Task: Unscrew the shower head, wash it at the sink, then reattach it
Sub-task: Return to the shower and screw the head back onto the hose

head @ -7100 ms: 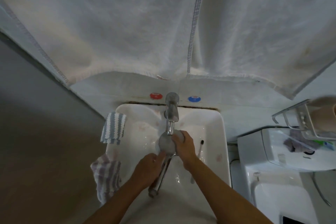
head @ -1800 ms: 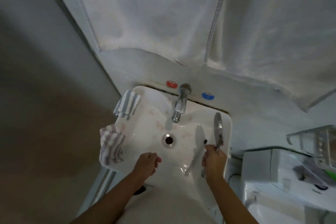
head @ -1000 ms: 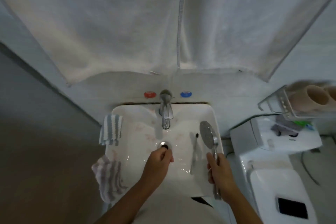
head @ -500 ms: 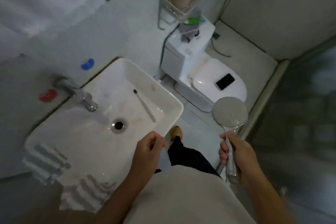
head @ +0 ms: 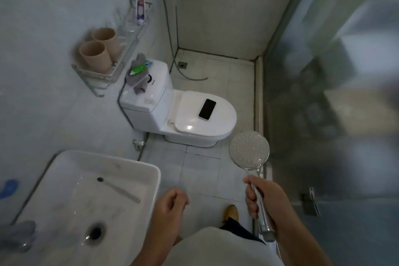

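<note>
Chrome shower head sits clamped by its handle in our right hand, right of the sink, left hand loosely curled and empty; washing looks done, so next we screw it onto the far hose.

The shower head has a matt grey face dotted with nozzles and a glossy chrome rim and handle, gripped by the right hand. The sink is glossy white ceramic, wet in the basin, with a dark metal drain. The toilet is smooth, shiny white; a glossy black phone lies near its lid's centre. The wall rack looks like bright wire metal, holding matt beige cups, possibly plastic. Floor tiles appear dull and pale.
</note>
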Demonstrator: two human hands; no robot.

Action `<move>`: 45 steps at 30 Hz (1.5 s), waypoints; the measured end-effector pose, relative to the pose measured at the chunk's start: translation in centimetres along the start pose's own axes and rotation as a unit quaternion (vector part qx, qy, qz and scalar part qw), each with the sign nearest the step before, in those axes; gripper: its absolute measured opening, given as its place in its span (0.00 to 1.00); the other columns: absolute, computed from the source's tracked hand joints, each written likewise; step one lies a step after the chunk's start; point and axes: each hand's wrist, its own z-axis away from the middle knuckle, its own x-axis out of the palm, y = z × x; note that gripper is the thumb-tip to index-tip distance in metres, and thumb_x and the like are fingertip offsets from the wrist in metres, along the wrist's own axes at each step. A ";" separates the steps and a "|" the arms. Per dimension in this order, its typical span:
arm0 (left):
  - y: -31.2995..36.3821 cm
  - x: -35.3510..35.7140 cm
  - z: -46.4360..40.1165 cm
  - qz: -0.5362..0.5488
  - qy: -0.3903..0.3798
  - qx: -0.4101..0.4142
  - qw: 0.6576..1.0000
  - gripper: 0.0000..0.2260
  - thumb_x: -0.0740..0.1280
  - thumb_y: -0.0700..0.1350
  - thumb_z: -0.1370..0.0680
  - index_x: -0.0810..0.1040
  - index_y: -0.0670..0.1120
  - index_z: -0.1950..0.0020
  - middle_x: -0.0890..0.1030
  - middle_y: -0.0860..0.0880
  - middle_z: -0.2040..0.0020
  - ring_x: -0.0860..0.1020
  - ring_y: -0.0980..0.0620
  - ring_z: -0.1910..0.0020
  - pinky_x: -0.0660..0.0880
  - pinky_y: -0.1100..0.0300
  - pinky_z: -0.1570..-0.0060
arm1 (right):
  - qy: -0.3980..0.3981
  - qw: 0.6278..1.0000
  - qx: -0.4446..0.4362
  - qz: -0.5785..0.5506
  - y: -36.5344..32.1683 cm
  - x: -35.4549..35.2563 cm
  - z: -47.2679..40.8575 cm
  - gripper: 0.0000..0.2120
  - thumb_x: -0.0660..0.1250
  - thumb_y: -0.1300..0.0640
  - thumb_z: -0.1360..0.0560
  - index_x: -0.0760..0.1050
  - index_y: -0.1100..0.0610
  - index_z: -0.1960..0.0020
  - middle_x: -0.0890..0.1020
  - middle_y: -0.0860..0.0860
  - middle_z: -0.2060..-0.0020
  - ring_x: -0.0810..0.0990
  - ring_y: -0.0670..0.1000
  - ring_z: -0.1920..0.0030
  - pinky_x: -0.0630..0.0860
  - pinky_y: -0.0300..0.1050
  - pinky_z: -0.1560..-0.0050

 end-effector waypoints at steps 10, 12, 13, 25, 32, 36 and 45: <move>3.7 12.3 -3.0 -0.028 -0.025 0.011 0.999 0.10 0.66 0.52 0.32 0.74 0.51 0.72 0.67 0.50 0.75 0.62 0.56 0.76 0.58 0.61 0.73 | 0.008 0.998 0.055 -0.005 -5.8 -10.4 -3.4 0.10 0.60 0.58 0.20 0.74 0.64 0.53 0.72 0.54 0.74 0.69 0.51 0.79 0.66 0.40 0.78; 4.4 15.3 -3.4 -0.035 -0.025 0.003 0.999 0.11 0.66 0.55 0.35 0.74 0.50 0.72 0.66 0.48 0.74 0.62 0.54 0.75 0.58 0.61 0.73 | 0.009 0.999 0.046 -0.011 -7.2 -12.8 -4.0 0.09 0.60 0.59 0.21 0.74 0.65 0.54 0.72 0.54 0.75 0.68 0.51 0.79 0.66 0.40 0.79; 4.7 16.8 -3.6 -0.042 -0.029 0.000 0.999 0.10 0.67 0.53 0.32 0.75 0.49 0.71 0.65 0.48 0.74 0.61 0.54 0.74 0.58 0.61 0.73 | 0.011 0.999 0.043 -0.014 -7.9 -14.0 -4.2 0.09 0.60 0.60 0.21 0.74 0.65 0.54 0.72 0.54 0.75 0.68 0.51 0.79 0.66 0.40 0.80; 7.7 25.3 -7.0 -0.083 -0.070 -0.042 0.993 0.16 0.64 0.40 0.21 0.74 0.48 0.69 0.65 0.50 0.74 0.62 0.55 0.74 0.58 0.58 0.70 | 0.057 0.993 0.074 -0.074 -12.6 -21.6 -8.7 0.08 0.60 0.60 0.21 0.74 0.65 0.50 0.73 0.54 0.74 0.70 0.50 0.77 0.70 0.41 0.79; 10.1 30.6 -15.2 -0.057 -0.122 -0.064 0.989 0.17 0.65 0.42 0.22 0.74 0.50 0.71 0.64 0.48 0.72 0.63 0.51 0.70 0.59 0.57 0.67 | 0.098 0.986 0.099 -0.095 -16.4 -22.0 -12.9 0.07 0.62 0.60 0.22 0.76 0.63 0.54 0.73 0.54 0.73 0.69 0.50 0.77 0.69 0.42 0.76; 13.6 33.1 -21.4 -0.042 -0.140 -0.039 0.989 0.17 0.63 0.39 0.21 0.74 0.48 0.70 0.65 0.49 0.73 0.63 0.54 0.72 0.60 0.61 0.70 | 0.134 0.985 0.084 -0.075 -21.2 -21.8 -16.5 0.08 0.62 0.60 0.23 0.74 0.62 0.59 0.71 0.54 0.75 0.68 0.50 0.78 0.66 0.42 0.77; 19.0 35.6 -31.4 -0.026 -0.112 -0.049 0.992 0.16 0.63 0.37 0.22 0.74 0.47 0.70 0.65 0.48 0.73 0.62 0.54 0.73 0.60 0.62 0.71 | 0.123 0.989 0.042 -0.069 -32.7 -19.2 -26.6 0.07 0.61 0.62 0.22 0.75 0.64 0.56 0.72 0.54 0.76 0.68 0.49 0.80 0.66 0.39 0.82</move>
